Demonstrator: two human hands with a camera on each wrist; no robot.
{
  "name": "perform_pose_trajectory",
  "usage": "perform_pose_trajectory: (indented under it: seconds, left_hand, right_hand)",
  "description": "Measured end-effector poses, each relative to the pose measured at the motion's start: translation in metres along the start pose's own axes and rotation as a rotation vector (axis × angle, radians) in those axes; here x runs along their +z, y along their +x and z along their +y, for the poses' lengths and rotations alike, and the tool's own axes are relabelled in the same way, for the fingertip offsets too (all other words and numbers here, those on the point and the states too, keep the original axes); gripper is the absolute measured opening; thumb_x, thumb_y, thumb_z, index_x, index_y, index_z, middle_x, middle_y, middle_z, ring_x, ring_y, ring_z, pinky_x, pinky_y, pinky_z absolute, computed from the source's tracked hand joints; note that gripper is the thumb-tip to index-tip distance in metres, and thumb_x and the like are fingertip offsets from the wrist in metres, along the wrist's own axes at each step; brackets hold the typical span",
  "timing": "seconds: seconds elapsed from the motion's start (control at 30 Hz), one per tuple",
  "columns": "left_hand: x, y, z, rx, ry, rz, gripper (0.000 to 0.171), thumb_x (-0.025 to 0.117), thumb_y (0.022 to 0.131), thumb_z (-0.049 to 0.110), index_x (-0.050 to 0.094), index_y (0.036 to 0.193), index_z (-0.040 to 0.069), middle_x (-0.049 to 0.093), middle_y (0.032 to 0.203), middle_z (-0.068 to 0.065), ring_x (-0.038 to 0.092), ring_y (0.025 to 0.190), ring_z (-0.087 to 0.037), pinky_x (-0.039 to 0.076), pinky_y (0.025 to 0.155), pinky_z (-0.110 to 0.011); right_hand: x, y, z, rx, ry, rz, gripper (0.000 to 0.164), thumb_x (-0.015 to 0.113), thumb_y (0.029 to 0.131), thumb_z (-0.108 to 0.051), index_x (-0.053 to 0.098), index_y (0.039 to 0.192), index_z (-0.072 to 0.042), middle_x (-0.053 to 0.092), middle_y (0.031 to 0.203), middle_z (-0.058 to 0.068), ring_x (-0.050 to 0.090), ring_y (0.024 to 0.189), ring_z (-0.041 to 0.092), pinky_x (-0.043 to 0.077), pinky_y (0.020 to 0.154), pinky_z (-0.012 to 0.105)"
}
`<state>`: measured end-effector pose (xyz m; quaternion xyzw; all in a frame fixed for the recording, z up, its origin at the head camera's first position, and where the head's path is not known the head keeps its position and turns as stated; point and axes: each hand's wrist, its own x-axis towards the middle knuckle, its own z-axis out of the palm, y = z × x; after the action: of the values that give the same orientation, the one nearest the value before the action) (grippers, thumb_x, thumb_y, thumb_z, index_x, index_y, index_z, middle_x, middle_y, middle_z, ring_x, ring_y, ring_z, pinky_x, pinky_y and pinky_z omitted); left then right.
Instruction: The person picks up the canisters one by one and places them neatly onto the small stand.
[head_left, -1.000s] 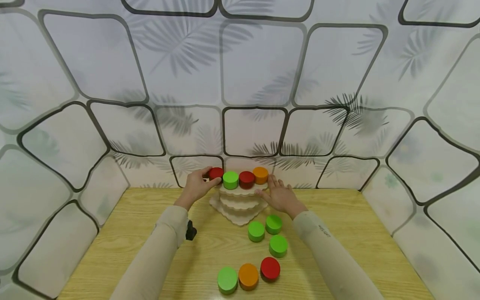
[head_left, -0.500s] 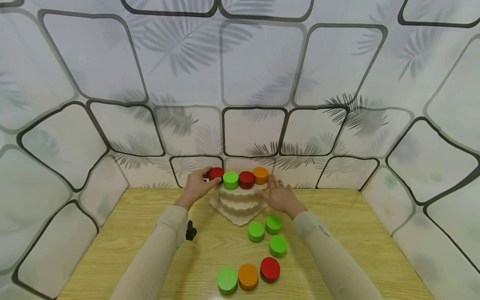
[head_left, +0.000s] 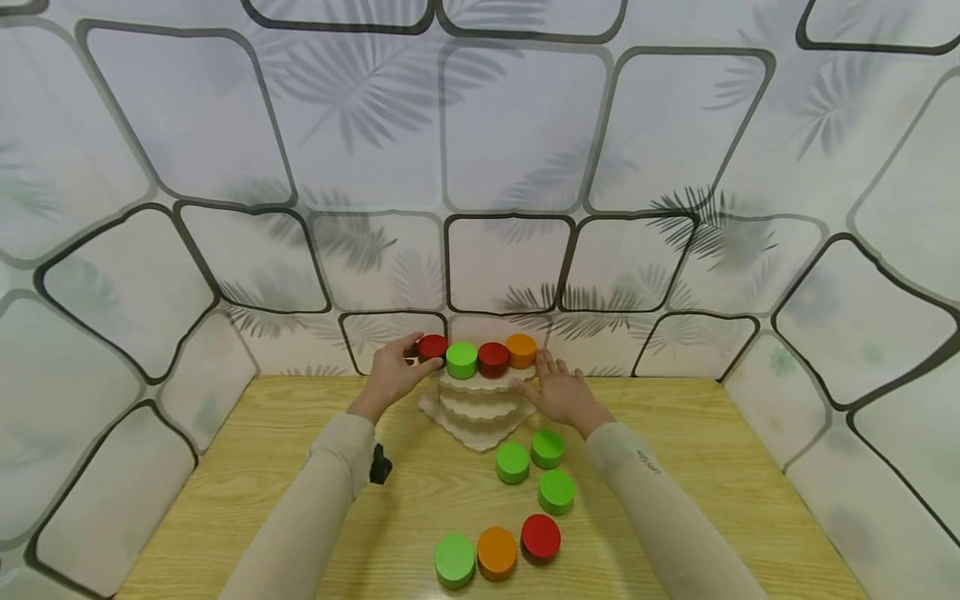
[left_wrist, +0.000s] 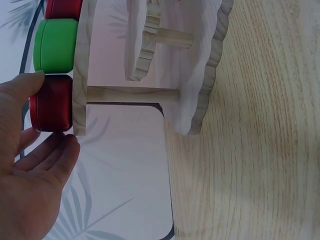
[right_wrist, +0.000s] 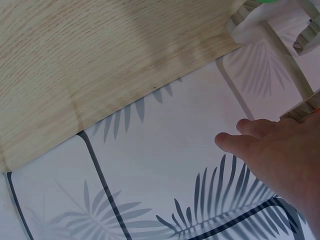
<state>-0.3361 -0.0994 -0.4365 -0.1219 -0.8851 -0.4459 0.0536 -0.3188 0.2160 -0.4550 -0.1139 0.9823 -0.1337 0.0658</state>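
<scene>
A three-tier wooden stand (head_left: pixel 480 437) with scalloped edges stands near the back wall. Four round tins line its top tier: a red tin (head_left: pixel 432 348) at the left end, then a green tin (head_left: pixel 461 360), a second red tin (head_left: pixel 493 359) and an orange tin (head_left: pixel 521 351). My left hand (head_left: pixel 391 375) grips the left red tin; in the left wrist view its thumb lies over the tin (left_wrist: pixel 52 104) and the fingers reach round its outer side. At the stand's right side, my right hand (head_left: pixel 562 395) rests with extended fingers, fingertips right by the orange tin.
On the table (head_left: pixel 660 450), three green tins (head_left: pixel 512 463) sit in front of the stand. Nearer to me is a row of a lighter green tin (head_left: pixel 454 561), an orange tin (head_left: pixel 497 553) and a red tin (head_left: pixel 540 538). A patterned wall (head_left: pixel 510 267) rises close behind the stand.
</scene>
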Motion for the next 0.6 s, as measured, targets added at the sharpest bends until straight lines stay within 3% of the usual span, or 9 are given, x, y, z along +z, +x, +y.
perform_pose_trajectory:
  seconds: [0.3,0.47,0.6]
  left_hand:
    - [-0.009,-0.013,-0.005,-0.053,-0.068,0.018,0.078,0.076,0.098,0.036,0.041,0.161,0.007,0.057,0.149,-0.027,0.06,0.134,-0.045,0.053,0.108,-0.056]
    - [-0.013,-0.025,-0.014,-0.034,-0.087,0.044,0.076,0.077,0.098,0.034,0.043,0.159,0.003,0.059,0.146,-0.029,0.061,0.132,-0.044,0.053,0.109,-0.054]
    - [-0.016,-0.038,-0.02,-0.04,-0.092,0.018,0.074,0.076,0.098,0.035,0.045,0.157,0.003,0.058,0.147,-0.029,0.059,0.134,-0.042,0.052,0.111,-0.054]
  right_hand:
    - [-0.001,0.0,0.0,-0.007,-0.012,-0.008,0.097,0.029,0.108,-0.07,0.004,0.167,0.002,0.007,0.176,0.022,0.017,0.159,0.052,0.016,0.125,0.074]
    - [-0.003,-0.001,-0.002,-0.011,-0.003,-0.008,0.096,0.03,0.108,-0.069,0.004,0.167,0.003,0.007,0.176,0.022,0.018,0.159,0.052,0.016,0.125,0.074]
    - [-0.005,-0.002,-0.002,-0.012,0.014,-0.013,0.094,0.029,0.109,-0.067,0.004,0.167,0.003,0.006,0.176,0.023,0.018,0.159,0.052,0.016,0.125,0.073]
